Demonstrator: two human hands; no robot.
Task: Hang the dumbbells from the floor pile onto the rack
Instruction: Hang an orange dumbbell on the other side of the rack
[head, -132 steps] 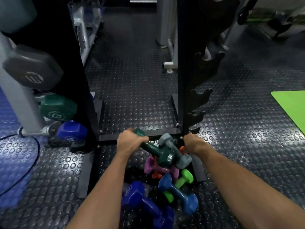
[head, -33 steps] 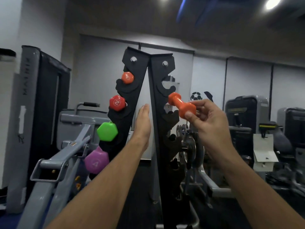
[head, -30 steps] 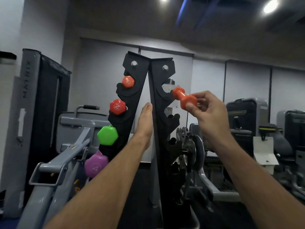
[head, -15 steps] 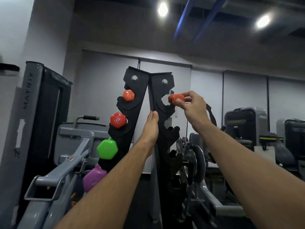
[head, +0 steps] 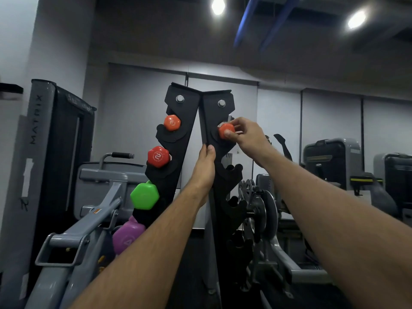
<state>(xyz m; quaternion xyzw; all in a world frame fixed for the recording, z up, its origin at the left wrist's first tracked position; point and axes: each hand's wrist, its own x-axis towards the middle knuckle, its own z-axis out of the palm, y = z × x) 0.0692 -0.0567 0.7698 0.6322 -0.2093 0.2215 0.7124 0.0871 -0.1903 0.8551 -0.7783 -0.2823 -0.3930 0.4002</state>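
Right now the right hand [head: 245, 136] pinched the end of a small orange dumbbell [head: 226, 131], fingers [head: 227, 134] clenched on its near head, seating it in the top notch on the right edge of the rack [head: 214, 121]. Whether it sat fully in the notch could not be told; the handle and far head were hidden. Left hand [head: 204, 172] lay flat against the rack's centre edge, fingers released, grasping nothing, probably steadying the frame. On the rack's left edge hung four more: orange top [head: 172, 122], red [head: 158, 156], green [head: 145, 196], purple [head: 127, 238], one per notch going down. Lower notches on the right edge were empty. The floor pile was out of view. Judgement: the dumbbell looked light, rigid, with a smooth coating that might be a bit slippery; a head pinch worked for this size, but heavier ones would want a full grip on the handle, lowered into the notch handle-first.
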